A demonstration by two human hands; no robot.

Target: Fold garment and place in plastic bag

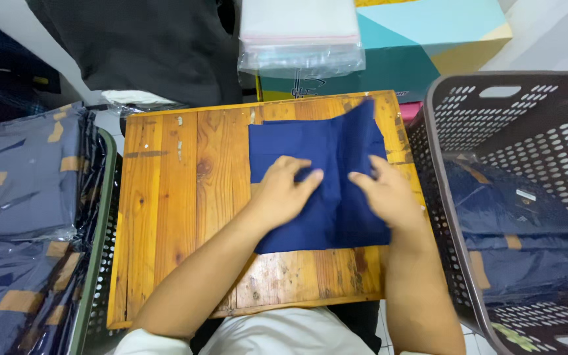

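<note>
I see 2 hands flat on folded navy cloth (327,177), left hand (284,194) and right hand (389,194) near together, fingers open, clamping nothing, wooden board (179,210) beneath, brown basket (527,131) right of right hand

Surface (165,217) left half bare wood, open for a hand to pass from near edge to far edge. Right half taken by the folded navy cloth (323,164), with left hand (284,194) and right hand (389,197) pressing on it, a narrow gap between them. Left side blocked by a green basket (103,217) stuffed with bagged dark garments (21,217), tight against the surface edge. Right side walled by a tall brown perforated basket (494,112), top open, bagged navy packs (520,243) low inside. Far edge hemmed by a stack of clear bags (300,36), a coloured box (428,46) and black fabric (146,46).
</note>
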